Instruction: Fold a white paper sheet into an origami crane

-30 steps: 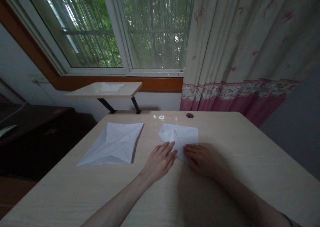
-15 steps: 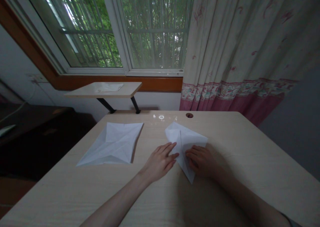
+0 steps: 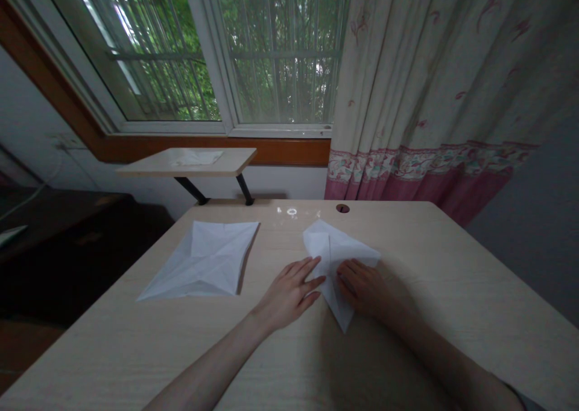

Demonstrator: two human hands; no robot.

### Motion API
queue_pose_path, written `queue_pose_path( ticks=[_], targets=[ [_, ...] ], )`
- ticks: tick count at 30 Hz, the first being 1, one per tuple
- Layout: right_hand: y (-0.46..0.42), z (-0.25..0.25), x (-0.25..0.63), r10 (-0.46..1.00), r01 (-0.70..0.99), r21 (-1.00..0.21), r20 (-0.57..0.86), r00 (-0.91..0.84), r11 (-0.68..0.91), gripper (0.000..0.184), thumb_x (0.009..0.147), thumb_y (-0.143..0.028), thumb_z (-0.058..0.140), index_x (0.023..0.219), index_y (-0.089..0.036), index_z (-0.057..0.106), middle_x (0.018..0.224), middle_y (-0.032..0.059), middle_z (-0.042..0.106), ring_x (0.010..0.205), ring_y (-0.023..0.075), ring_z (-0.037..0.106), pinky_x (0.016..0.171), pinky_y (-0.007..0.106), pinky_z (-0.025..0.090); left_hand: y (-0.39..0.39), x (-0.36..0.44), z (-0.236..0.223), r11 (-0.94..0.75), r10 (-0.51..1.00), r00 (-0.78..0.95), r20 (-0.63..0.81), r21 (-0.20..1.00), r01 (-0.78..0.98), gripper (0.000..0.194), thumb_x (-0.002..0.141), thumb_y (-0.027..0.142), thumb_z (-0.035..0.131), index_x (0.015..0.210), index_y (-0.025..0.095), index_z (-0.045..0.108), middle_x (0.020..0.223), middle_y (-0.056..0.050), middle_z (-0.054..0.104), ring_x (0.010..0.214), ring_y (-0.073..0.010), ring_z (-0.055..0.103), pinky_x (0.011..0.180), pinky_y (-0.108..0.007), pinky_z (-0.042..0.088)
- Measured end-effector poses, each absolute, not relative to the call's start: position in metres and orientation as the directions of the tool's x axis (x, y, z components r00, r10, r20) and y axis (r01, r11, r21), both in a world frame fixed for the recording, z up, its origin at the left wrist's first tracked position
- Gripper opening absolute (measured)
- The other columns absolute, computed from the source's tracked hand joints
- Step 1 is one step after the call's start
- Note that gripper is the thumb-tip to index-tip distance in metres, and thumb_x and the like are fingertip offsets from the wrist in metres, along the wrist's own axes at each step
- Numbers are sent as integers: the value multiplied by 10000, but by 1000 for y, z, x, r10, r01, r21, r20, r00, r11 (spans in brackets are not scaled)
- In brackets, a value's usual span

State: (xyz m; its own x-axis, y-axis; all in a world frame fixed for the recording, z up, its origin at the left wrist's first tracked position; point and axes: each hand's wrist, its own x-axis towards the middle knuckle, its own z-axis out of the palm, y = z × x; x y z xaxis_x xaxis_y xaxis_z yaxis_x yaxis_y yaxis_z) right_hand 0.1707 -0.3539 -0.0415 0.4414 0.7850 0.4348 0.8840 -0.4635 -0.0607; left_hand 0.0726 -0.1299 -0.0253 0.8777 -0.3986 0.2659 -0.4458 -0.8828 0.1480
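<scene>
Pale wood-grain table (image 3: 217, 350) w/ two white paper sheets laid out nr. a window.
Creased, four-cornered sheet (image 3: 208, 260) lies at L; folded, pointed sheet (image 3: 339, 248) at R, under both hands (image 3: 289, 293). Raised shelf (image 3: 154, 165) at far L edge bears crumpled white item (image 3: 199, 157).

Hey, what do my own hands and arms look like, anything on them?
Your left hand and right hand are bare, with no gloves, rings or watch visible. A dark sleeve edge shows on the right arm, near the bottom right corner; none shows on the left.
</scene>
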Motion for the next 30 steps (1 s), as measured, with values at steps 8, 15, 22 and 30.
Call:
queue_pose_path(
  ticks=[8,15,22,30],
  targets=[
    [-347,-47,182,743,835,-99,408,530,-541,117,920,-160,556,820,-210,587,838,58,654,802,222,644,699,340,520,-130,73,-25,-879,-392,882,263,177,-443,353,989,329,513,1335,297,580,1570,-54,352,1407,-282,392,1111,-479,392],
    [-343,-66,188,687,824,-163,478,547,-543,120,928,-189,561,818,-229,584,851,59,645,809,223,638,737,366,547,-129,73,-25,-870,-391,872,294,192,-454,338,974,308,536,1304,292,608,1560,-50,372,1388,-279,418,1099,-474,405],
    [-342,-64,187,698,824,-151,462,547,-546,97,907,-171,582,833,-233,587,841,55,631,820,232,632,735,377,556,-130,72,-24,-864,-365,862,353,217,-455,270,960,274,541,1186,268,688,1502,-48,462,1333,-255,482,1069,-445,435],
    [-341,-61,182,704,835,-216,457,544,-505,141,918,-124,513,870,-240,578,900,45,626,861,223,627,786,386,560,-129,74,-28,-884,-291,852,436,217,-414,195,946,241,557,1038,238,729,1360,-39,601,1193,-241,571,998,-424,474]
  ],
)
